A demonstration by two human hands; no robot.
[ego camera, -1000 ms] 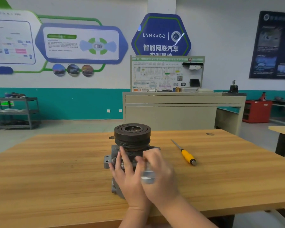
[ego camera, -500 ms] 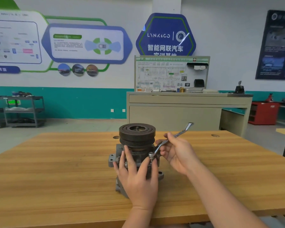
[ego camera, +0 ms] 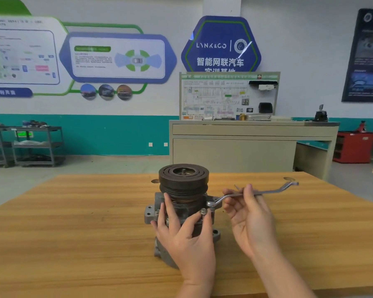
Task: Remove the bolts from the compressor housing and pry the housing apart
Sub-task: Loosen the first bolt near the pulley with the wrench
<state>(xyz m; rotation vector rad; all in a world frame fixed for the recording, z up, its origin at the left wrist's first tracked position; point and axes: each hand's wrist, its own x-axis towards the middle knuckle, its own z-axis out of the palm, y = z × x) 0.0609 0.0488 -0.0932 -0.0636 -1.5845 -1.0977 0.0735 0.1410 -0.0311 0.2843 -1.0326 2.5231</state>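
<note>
Head view: left hand fingers spread on compressor; right hand pinches wrench (ring end at bolt).

Single head-worn view, looking forward and slightly down across the wooden table. The compressor stands close, centred; workshop wall beyond it.

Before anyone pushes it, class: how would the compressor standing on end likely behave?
The compressor looks like solid metal, so probably heavy and rigid. Standing upright with the wide pulley on top, it may tip; the left hand seems to steady it.
</note>
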